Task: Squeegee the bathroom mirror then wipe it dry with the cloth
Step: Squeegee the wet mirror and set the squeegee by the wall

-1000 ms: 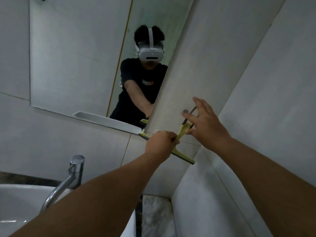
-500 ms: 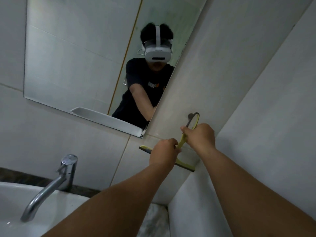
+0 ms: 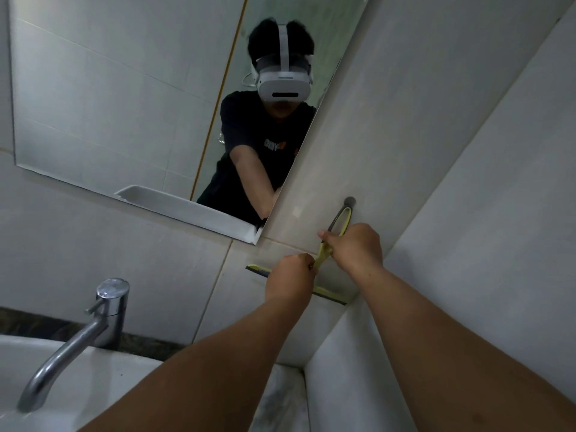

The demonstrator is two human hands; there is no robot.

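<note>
1. Squeegee (image 3: 324, 255): yellow, hangs by its handle loop from a wall hook (image 3: 349, 201) on the tile, right of the mirror (image 3: 124, 98), blade lowest.
2. Left hand (image 3: 291, 275): fingers closed around the lower handle, just above the blade.
3. Right hand (image 3: 355, 247): fingers pinch the loop just below the hook.
4. Handling, judged: light, stiff plastic; soft rubber edge; likely slick if wet. Best held mid-handle, clear of the blade.
5. No cloth in view.
</note>
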